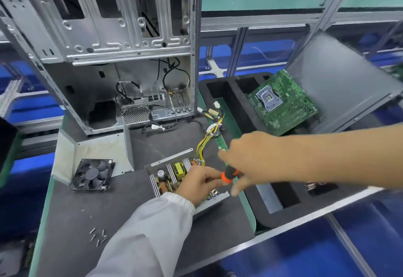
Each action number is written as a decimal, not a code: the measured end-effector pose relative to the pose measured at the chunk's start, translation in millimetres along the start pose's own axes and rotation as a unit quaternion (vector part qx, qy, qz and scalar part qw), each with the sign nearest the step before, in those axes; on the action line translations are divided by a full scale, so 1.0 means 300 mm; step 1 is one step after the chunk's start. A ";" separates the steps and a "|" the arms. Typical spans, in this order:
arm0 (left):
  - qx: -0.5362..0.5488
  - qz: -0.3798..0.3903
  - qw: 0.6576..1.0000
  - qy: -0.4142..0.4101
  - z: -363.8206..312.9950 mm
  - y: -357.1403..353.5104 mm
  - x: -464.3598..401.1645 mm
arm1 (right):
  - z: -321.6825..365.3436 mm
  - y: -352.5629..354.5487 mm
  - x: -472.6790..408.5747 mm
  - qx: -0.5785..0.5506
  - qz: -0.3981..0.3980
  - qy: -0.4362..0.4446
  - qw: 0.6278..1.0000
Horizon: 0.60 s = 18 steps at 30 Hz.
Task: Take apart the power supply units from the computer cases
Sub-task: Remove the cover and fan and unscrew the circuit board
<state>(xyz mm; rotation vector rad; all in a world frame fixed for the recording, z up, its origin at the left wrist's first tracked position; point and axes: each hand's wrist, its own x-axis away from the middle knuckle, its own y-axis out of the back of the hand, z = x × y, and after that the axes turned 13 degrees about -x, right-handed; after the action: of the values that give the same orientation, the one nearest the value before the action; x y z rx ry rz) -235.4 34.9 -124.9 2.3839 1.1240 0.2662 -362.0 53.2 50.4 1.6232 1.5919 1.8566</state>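
While two hands [202, 182] [246, 157] hold one screwdriver [229, 173], one power supply [170, 174] lies open.

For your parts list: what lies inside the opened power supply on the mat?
Inside the power supply: a yellow transformer, a round capacitor, metal fins and a copper coil. The left hand covers the rest of its board.

Right hand [244, 159] blurred; screwdriver [229, 173] tip hidden.

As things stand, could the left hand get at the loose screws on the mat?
Probably yes. The screws lie in the open on the mat, nothing over them, near the left sleeve. But the left hand is pinching the screwdriver over the power supply.
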 end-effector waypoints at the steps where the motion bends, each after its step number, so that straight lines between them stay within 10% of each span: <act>1: -0.002 -0.002 1.000 -0.001 0.002 -0.002 -0.002 | -0.009 0.021 -0.014 -0.034 0.030 -0.035 0.998; 11: 0.079 -0.017 0.997 0.002 0.027 0.013 -0.016 | 0.012 -0.055 -0.044 0.043 -0.109 0.123 0.985; 18: 0.107 -0.011 0.992 0.059 0.044 0.007 -0.019 | -0.024 0.031 -0.062 -0.134 -0.074 -0.055 0.987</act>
<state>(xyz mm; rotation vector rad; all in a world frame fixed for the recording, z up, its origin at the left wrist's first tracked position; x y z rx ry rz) -232.7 24.8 -135.1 2.5701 1.2891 0.2953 -356.5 31.9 48.3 1.4243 1.3149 1.7816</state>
